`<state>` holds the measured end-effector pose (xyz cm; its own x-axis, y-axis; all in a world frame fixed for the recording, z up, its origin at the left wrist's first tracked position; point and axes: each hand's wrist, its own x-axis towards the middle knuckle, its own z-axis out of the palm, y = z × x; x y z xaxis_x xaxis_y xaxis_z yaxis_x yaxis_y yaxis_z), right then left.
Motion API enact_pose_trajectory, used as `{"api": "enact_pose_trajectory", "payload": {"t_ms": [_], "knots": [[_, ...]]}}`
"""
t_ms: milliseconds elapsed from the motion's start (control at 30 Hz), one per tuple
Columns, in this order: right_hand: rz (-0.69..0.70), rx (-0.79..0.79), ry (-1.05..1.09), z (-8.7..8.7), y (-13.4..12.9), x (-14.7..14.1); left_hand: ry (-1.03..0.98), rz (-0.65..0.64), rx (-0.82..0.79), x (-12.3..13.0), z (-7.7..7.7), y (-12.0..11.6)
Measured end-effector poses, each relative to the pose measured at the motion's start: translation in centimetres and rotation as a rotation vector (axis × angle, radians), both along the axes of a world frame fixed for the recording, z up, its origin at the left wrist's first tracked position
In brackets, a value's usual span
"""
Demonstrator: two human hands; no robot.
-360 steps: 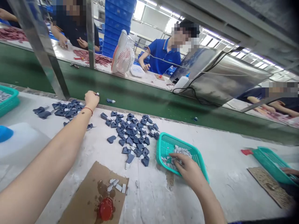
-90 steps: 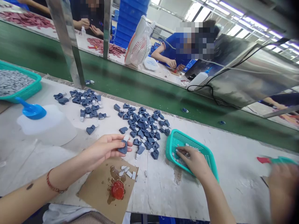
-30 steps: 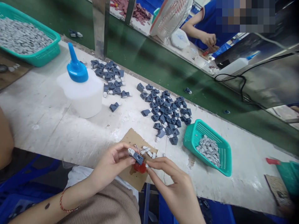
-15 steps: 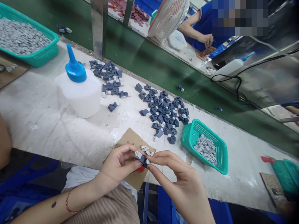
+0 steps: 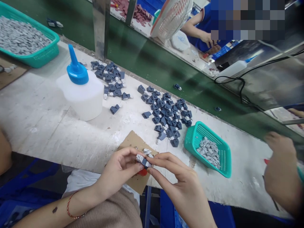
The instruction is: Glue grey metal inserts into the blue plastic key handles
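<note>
Toward the counter's (image 5: 47,126) left end, a blue-spouted bottle (image 5: 86,104) is stood. Above the near edge, a navy piece (image 5: 144,162) is gripped by one end in the left hand (image 5: 116,171) and pinched by the right hand's (image 5: 181,180) fingertips; a pale strip is apparently being fitted, and steady, aligned pressure is called for. Rightward, strips are held in a green basket (image 5: 227,161).
</note>
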<state>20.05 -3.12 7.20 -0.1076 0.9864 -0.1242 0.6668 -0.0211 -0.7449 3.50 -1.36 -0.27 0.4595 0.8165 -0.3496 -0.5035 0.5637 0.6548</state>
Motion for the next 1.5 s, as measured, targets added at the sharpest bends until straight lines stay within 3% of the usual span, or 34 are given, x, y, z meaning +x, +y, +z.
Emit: {"api": "enact_pose_trajectory", "payload": {"t_ms": [100, 267, 467, 633, 900, 1067, 1200, 1300, 1400, 1500], "knots": [[-0.032, -0.019, 0.075, 0.0, 0.0, 0.5, -0.038, -0.01, -0.007, 0.0, -0.1, 0.0], [-0.214, 0.011, 0.245, -1.2, 0.1, 0.5, -0.068, -0.008, -0.011, 0.1, 0.1, 0.3], [-0.199, -0.152, 0.356, -3.1, 0.2, -1.3, -0.143, 0.009, -0.048, 0.7, 1.1, 0.4], [-0.172, -0.062, 0.336, -3.5, 0.0, -1.3, -0.099, 0.035, -0.03, 1.1, 1.1, 0.6], [-0.321, -0.133, 0.625, -4.0, -0.5, -0.3, -0.107, -0.018, 0.051, 1.9, 1.7, 1.0], [-0.302, 0.051, 0.547, -3.9, -0.6, 0.4, -0.094, -0.023, 0.075, 2.3, 1.8, 0.9], [-0.434, 0.48, 0.378, -4.0, -1.3, 0.5, -0.105, -0.024, 0.067, 2.6, 1.8, 1.1], [-0.274, 0.75, 0.19, -4.8, -1.9, 0.9, -0.1, -0.019, 0.03, 3.2, 2.0, 1.4], [-0.122, 0.796, 0.058, -6.1, -2.2, 1.5, -0.086, -0.001, 0.009, 3.9, 2.2, 1.7], [-0.231, 0.691, 0.124, -6.9, -2.2, 1.8, -0.043, -0.023, 0.029, 4.7, 2.3, 2.4]]}}
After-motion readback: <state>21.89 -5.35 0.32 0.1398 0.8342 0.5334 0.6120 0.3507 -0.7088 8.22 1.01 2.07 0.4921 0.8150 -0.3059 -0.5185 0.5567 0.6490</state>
